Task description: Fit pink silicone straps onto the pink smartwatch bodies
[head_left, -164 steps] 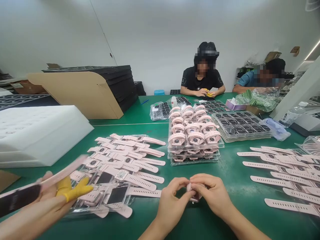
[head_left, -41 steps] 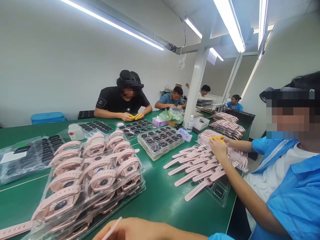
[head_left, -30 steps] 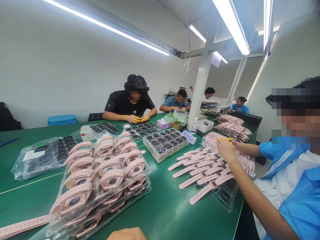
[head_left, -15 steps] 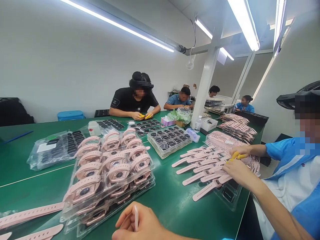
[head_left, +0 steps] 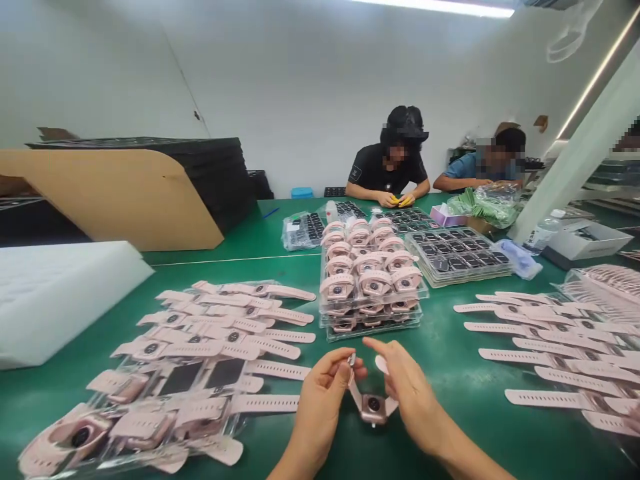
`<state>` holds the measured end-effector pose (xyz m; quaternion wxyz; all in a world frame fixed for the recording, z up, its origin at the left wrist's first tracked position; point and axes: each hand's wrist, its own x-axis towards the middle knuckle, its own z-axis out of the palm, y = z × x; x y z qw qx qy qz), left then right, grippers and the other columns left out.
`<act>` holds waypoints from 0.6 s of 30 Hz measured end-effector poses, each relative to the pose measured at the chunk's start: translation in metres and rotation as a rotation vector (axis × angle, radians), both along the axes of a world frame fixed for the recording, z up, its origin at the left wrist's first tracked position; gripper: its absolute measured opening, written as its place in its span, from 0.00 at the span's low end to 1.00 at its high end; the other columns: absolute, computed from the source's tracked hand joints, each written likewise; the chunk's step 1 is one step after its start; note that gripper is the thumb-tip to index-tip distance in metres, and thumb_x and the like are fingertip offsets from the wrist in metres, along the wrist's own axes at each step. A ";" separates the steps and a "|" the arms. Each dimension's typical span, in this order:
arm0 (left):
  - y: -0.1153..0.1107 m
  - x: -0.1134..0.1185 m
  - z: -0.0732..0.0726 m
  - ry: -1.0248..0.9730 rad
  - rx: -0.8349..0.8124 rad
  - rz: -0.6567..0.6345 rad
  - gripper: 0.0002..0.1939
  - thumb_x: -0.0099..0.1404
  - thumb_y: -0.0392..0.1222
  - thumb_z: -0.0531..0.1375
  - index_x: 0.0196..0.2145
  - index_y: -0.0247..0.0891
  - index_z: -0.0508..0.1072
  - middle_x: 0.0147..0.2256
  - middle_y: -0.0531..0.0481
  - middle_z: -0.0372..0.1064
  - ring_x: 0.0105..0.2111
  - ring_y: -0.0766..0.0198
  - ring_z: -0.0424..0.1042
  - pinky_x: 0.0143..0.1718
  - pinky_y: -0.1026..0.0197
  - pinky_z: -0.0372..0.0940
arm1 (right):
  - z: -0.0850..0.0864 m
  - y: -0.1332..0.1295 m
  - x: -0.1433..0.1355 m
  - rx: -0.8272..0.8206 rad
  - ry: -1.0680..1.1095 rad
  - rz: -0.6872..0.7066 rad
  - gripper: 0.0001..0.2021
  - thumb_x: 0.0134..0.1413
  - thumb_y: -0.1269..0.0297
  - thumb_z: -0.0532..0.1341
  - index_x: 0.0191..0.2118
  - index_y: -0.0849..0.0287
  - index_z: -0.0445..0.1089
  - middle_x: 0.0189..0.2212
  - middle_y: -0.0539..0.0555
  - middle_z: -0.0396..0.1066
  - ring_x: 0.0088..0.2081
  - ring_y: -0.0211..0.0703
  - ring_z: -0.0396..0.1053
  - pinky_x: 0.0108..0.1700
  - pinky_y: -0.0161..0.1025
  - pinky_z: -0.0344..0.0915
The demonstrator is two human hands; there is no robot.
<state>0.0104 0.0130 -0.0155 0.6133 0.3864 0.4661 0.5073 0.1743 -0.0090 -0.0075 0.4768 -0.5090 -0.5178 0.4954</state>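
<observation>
Low over the green table, a pink smartwatch (head_left: 374,408) hangs between my two hands, its sensor back facing me. My left hand (head_left: 323,393) pinches the buckle end of one strap. Around the other strap, my right hand (head_left: 413,393) is partly closed, with its index finger stretched toward the left hand and the pale strap tip showing beside it. Just beyond my hands stand stacked clear trays (head_left: 373,327) filled with pink watches. To the left, more pink watches (head_left: 233,337) lie in rows with straps spread, on and around a clear tray.
White foam (head_left: 65,293) and a cardboard sheet (head_left: 115,193) stand at left. More pink watches (head_left: 565,327) lie at right. Trays of dark watch faces (head_left: 460,253), a water bottle (head_left: 545,230) and a white pillar (head_left: 575,140) are farther back. Two people sit across the table.
My view has swung left, bringing the left-hand watches and foam in. Both hands now show at the watch; before, only one hand with a pale strap end was visible.
</observation>
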 end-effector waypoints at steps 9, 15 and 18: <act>-0.013 0.009 -0.002 -0.086 0.031 -0.039 0.23 0.52 0.57 0.72 0.39 0.38 0.79 0.33 0.48 0.78 0.34 0.60 0.76 0.38 0.63 0.69 | -0.018 0.007 -0.017 -0.104 0.258 0.030 0.22 0.63 0.39 0.52 0.31 0.54 0.58 0.22 0.43 0.55 0.22 0.34 0.49 0.24 0.34 0.47; -0.014 0.008 0.000 -0.036 0.005 -0.012 0.22 0.52 0.57 0.72 0.39 0.39 0.81 0.33 0.48 0.78 0.34 0.62 0.74 0.38 0.65 0.68 | -0.013 0.005 -0.024 -0.166 0.411 0.054 0.25 0.56 0.36 0.58 0.29 0.56 0.59 0.22 0.42 0.52 0.22 0.32 0.46 0.23 0.32 0.45; -0.014 0.008 0.002 -0.032 0.077 -0.047 0.18 0.52 0.55 0.72 0.36 0.41 0.82 0.34 0.49 0.77 0.36 0.61 0.74 0.40 0.64 0.68 | -0.010 0.005 -0.027 -0.239 0.469 0.069 0.27 0.50 0.34 0.61 0.28 0.56 0.59 0.21 0.42 0.52 0.22 0.31 0.45 0.22 0.31 0.42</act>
